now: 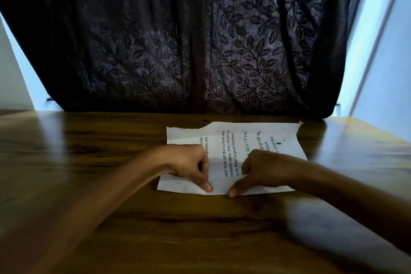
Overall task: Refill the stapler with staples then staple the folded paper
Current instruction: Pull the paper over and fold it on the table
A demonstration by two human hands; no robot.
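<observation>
On wooden table [111,184], near centre and slightly right: lying flat, printed paper [233,151], torn along far edge, text lines running away from the viewer; long axis running left to right across the table, near edge facing the body.

Pressing down on near edge with both hands; left hand [191,165] curled, index fingertip planted on the sheet just left of its middle; right hand [262,171] curled likewise, fingertip touching the near edge just right of the left one; neither hand gripping anything, only pinning or creasing the sheet; remaining fingers tucked into loose fists.

Judging step in hand: flattening or folding the paper, ahead of any stapling; whether a fold already exists, cannot tell from this view.

Noting: no stapler and no staples visible anywhere on the table; blurred pale patch at lower right unidentifiable; dark leaf-patterned curtain [200,40] hanging behind the far table edge.

Weighing the coming move: paper sitting directly under both hands, equally close to each, fingertips nearly touching at the near edge; folding away from the body looking likeliest, across the short axis; locating the stapler needed afterwards, direction unknown.
</observation>
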